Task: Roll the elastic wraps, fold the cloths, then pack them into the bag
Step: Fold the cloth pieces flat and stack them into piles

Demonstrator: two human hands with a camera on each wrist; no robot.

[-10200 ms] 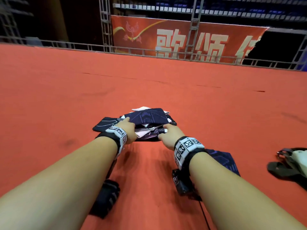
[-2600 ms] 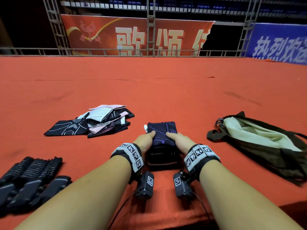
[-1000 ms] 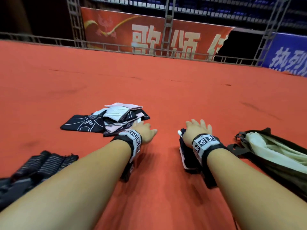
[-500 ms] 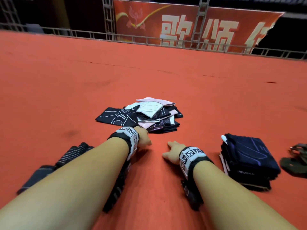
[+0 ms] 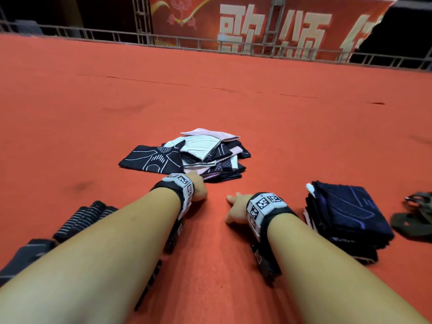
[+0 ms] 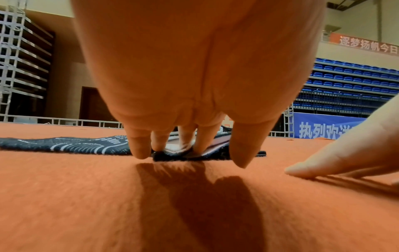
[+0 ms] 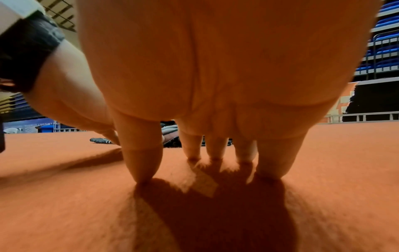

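A loose pile of dark, white and pink cloths (image 5: pixel 198 157) lies on the orange carpet ahead of me. My left hand (image 5: pixel 198 188) reaches its near edge. In the left wrist view the left hand (image 6: pixel 190 156) points down with fairly straight fingers (image 6: pixel 140 150) touching the pile's (image 6: pixel 86 145) front edge, gripping nothing. My right hand (image 5: pixel 236 208) rests beside it, and its straight fingertips (image 7: pixel 215 153) stand on bare carpet, short of the pile. A folded stack of dark blue cloths (image 5: pixel 346 216) sits to the right. Rolled black elastic wraps (image 5: pixel 81 218) lie at the left.
The strap and edge of an olive bag (image 5: pixel 418 220) show at the far right. A metal railing (image 5: pixel 233 43) and a red banner (image 5: pixel 268 24) bound the carpet at the back. Open carpet (image 5: pixel 210 265) lies between my forearms.
My right hand left the folded stack and moved left onto the carpet by the loose pile. My left hand came up to the pile's near edge. In the last half second both hands barely moved.
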